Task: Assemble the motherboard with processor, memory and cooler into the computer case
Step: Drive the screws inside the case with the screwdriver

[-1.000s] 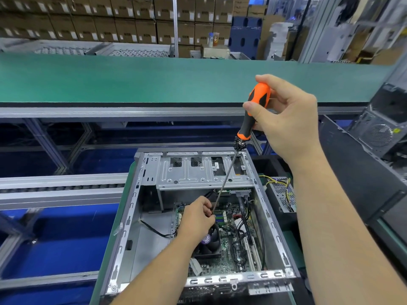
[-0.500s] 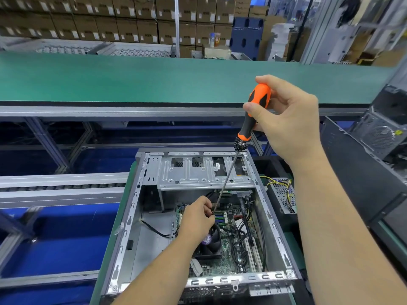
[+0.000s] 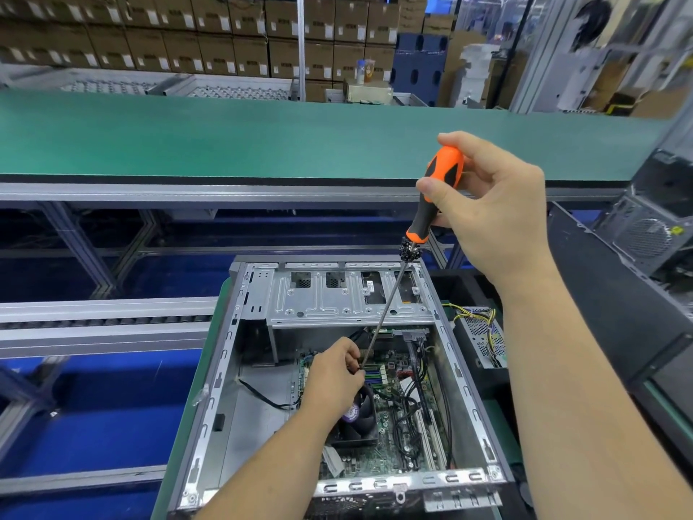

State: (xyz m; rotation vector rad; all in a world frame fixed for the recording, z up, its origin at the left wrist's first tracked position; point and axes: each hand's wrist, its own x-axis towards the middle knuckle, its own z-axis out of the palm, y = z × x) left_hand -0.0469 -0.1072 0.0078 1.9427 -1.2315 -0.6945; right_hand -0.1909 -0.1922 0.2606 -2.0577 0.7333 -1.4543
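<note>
Right hand [image 3: 498, 215] gripping orange screwdriver [image 3: 437, 193], left hand [image 3: 332, 377] pinching its tip — labels unreadable

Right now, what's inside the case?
Inside the case: motherboard, fan cooler, black cables, drive cage. The left hand hides the screwdriver tip; any screw there can't be seen.
</note>
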